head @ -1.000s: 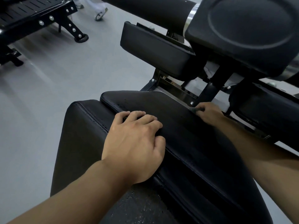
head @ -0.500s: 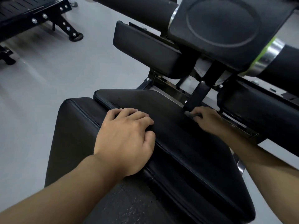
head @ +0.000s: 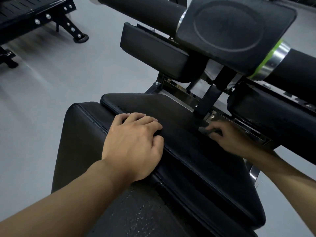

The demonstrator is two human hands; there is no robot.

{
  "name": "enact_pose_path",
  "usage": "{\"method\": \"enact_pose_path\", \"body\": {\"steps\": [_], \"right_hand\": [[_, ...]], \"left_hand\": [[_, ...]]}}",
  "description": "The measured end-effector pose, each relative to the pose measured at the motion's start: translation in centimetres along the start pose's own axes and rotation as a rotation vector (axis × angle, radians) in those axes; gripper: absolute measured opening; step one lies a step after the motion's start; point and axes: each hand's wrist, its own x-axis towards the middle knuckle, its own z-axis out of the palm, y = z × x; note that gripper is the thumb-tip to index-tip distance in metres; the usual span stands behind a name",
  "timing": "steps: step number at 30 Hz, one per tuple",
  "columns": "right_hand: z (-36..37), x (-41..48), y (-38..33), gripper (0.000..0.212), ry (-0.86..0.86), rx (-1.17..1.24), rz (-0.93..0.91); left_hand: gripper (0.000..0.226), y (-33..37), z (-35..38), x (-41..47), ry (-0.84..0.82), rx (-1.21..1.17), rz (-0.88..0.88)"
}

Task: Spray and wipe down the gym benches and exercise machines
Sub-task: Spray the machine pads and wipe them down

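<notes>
The pad (head: 171, 113) is braced by the left hand (head: 133, 144), fingers bent, nothing held; the cloth (head: 206, 131), pinched in the right hand (head: 229, 139), should be pressed along the far edge.

Matt black vinyl pad (head: 196, 151), stitched seams; foam-like roller (head: 145, 12) with shiny metal collar (head: 278, 55); smooth grey floor (head: 51, 86).
</notes>
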Motion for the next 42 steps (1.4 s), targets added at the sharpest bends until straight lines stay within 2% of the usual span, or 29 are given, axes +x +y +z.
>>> {"method": "enact_pose_path", "body": {"steps": [5,10,16,21,26,31,37,39,42], "right_hand": [[1.5,3.7,-1.6,0.016,0.043,-0.002,0.07],[-0.1,-2.4,-1.0,0.015,-0.034,0.053,-0.064],[1.4,2.2,-2.9,0.016,0.029,0.042,0.006],[-0.6,-3.8,-2.5,0.015,-0.09,0.081,-0.033],[1.0,0.6,-4.1,0.018,0.003,0.025,-0.036],[-0.2,-5.1,-3.0,0.023,-0.043,0.071,-0.097],[0.8,-1.0,-5.7,0.016,-0.013,0.02,-0.043],[0.3,-3.6,-5.7,0.017,0.026,0.007,-0.107],[-0.8,-7.7,-5.3,0.018,-0.026,0.073,-0.149]], "left_hand": [[0.068,0.1,-0.1,0.0,-0.003,0.013,0.005],[0.067,0.1,-0.2,0.0,0.0,0.007,0.008],[0.067,0.1,-0.2,0.0,0.004,0.016,0.007],[0.068,0.0,-0.2,0.0,-0.002,0.014,0.009],[0.065,0.0,0.0,0.0,0.002,0.021,0.008],[0.064,-0.1,0.0,0.0,0.002,0.015,0.008],[0.063,-0.2,0.0,0.0,0.006,0.002,0.017],[0.062,-0.1,0.0,0.0,0.006,-0.001,0.021],[0.063,-0.3,0.1,0.0,0.01,0.001,0.013]]}}
